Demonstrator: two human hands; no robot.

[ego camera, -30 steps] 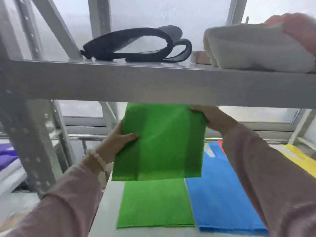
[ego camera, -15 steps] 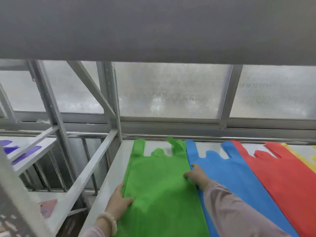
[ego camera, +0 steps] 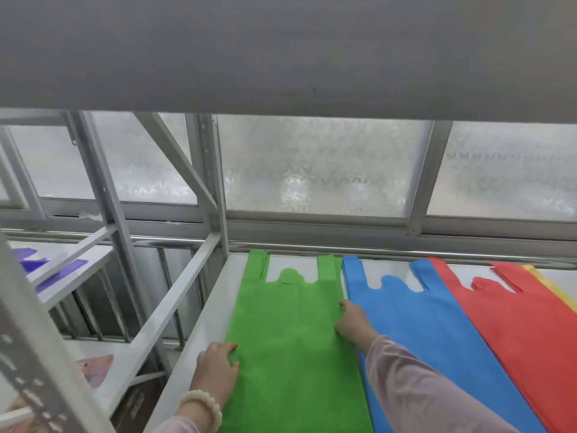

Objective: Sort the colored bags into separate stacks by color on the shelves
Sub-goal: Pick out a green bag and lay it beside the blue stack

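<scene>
Hands (ego camera: 215, 365) (ego camera: 352, 323) on edges of green bag (ego camera: 290, 339)

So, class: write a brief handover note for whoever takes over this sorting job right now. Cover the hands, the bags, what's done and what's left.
Left hand: on the left edge of the green bag; I cannot tell whether it is pinching it.
Right hand: presses the green bag's right edge.
Bags: green lies flat on the shelf, with blue, red and yellow in turn to its right. Purple lies on the next shelf to the left.
Done: green is laid down in its own spot.
Left: probably square its edges and let go. No unsorted bags are in view, so check elsewhere.
</scene>
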